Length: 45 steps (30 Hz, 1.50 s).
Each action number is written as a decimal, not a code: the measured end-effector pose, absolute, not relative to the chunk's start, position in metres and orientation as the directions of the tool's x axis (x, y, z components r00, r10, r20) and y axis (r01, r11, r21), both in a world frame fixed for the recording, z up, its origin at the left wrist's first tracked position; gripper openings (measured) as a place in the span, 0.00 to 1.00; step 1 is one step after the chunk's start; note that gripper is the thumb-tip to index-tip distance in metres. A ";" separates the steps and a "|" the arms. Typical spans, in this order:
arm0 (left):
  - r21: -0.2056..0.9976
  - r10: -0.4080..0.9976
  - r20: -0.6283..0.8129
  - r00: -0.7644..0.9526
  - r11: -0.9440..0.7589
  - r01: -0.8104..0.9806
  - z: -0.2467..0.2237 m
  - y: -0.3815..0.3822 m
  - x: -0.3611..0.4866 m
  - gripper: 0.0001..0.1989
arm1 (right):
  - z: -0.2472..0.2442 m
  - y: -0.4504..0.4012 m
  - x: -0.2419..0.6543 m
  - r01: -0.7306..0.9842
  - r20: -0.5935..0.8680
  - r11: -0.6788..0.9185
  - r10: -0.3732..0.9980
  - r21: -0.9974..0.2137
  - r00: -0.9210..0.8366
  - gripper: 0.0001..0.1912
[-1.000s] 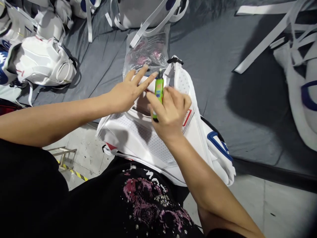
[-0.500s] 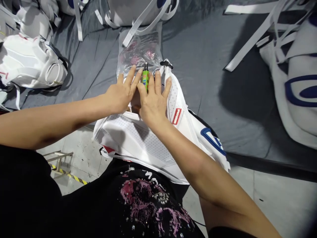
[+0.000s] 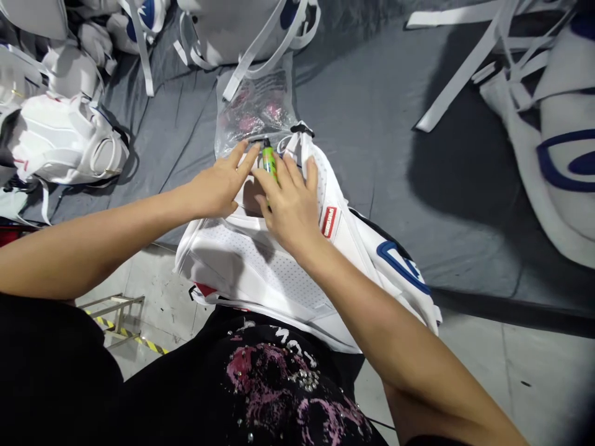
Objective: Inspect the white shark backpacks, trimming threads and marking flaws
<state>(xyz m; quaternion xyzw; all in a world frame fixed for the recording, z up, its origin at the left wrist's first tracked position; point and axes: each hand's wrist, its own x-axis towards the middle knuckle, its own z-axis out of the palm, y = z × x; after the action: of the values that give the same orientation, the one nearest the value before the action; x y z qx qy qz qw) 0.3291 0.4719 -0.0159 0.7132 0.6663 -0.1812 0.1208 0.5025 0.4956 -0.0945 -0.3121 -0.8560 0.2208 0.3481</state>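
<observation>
two hands meet on a white backpack (image 3: pixel 260 266) at the table's near edge. the right hand (image 3: pixel 290 207) pinches a green lighter (image 3: pixel 269 162) between its fingers, pressed to the bag's top; the left hand (image 3: pixel 218 186) lies flat and open beside it, holding nothing. just beyond lies a clear plastic bag (image 3: pixel 255 108). more white bags (image 3: pixel 65 139) and loose straps (image 3: pixel 455 93) lie about on the grey cloth (image 3: pixel 372 124); below, a concrete floor.

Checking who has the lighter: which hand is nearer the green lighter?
Right. The right hand holds the green lighter between its fingers, on the white backpack. The left hand lies flat just beside it, fingertips close.
</observation>
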 end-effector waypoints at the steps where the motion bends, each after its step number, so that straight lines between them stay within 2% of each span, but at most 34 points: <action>1: -0.060 0.917 -0.398 0.018 -0.046 0.997 -0.015 0.468 0.331 0.59 | -0.092 0.488 0.512 0.332 0.498 0.717 0.677 -0.613 -0.542 0.29; 4: -0.048 0.937 -0.340 -0.082 0.070 0.996 -0.013 0.458 0.337 0.55 | -0.092 0.467 0.540 0.211 0.564 0.709 0.677 -0.673 -0.473 0.30; 6: -0.047 0.936 -0.336 -0.099 0.088 0.995 -0.013 0.456 0.340 0.54 | -0.095 0.461 0.550 0.206 0.534 0.685 0.692 -0.699 -0.486 0.22; 8: -0.048 0.934 -0.346 -0.087 0.075 0.996 -0.013 0.457 0.341 0.54 | -0.096 0.461 0.552 0.192 0.455 0.635 0.703 -0.749 -0.547 0.15; 11: -0.049 0.938 -0.341 -0.064 0.051 0.998 -0.013 0.457 0.342 0.53 | -0.089 0.468 0.545 0.128 0.290 0.473 0.709 -0.872 -0.643 0.16; 13: -0.053 0.943 -0.327 -0.059 0.044 0.998 -0.013 0.455 0.342 0.53 | -0.083 0.472 0.538 0.136 0.199 0.391 0.701 -0.911 -0.685 0.15; 17: -0.070 0.942 -0.325 -0.078 0.058 0.996 -0.014 0.453 0.343 0.52 | -0.082 0.470 0.528 0.251 0.132 0.399 0.720 -0.882 -0.681 0.15; 23: -0.098 0.933 -0.344 -0.104 0.075 0.992 -0.015 0.456 0.346 0.52 | -0.091 0.457 0.520 0.277 0.267 0.507 0.756 -0.816 -0.597 0.17; 31: -0.097 0.917 -0.380 -0.118 0.087 0.991 -0.011 0.457 0.350 0.51 | -0.083 0.453 0.516 0.312 0.322 0.558 0.759 -0.769 -0.565 0.15; 36: -0.084 0.916 -0.385 -0.110 0.084 0.993 -0.010 0.458 0.351 0.52 | -0.080 0.452 0.516 0.328 0.313 0.560 0.759 -0.761 -0.570 0.15; 41: -0.070 0.911 -0.400 -0.101 0.079 0.994 -0.009 0.459 0.349 0.52 | -0.074 0.450 0.516 0.398 0.241 0.521 0.785 -0.755 -0.570 0.15; 45: -0.058 0.922 -0.377 -0.087 0.070 0.996 -0.011 0.459 0.347 0.51 | -0.072 0.450 0.514 0.368 0.236 0.507 0.781 -0.779 -0.578 0.15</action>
<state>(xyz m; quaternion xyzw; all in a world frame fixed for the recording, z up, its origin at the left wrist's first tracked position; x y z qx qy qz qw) 0.3470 0.4589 -0.0114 0.6647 0.7213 -0.1520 0.1215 0.5143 0.4505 -0.0725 -0.3519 -0.8163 0.3501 0.2954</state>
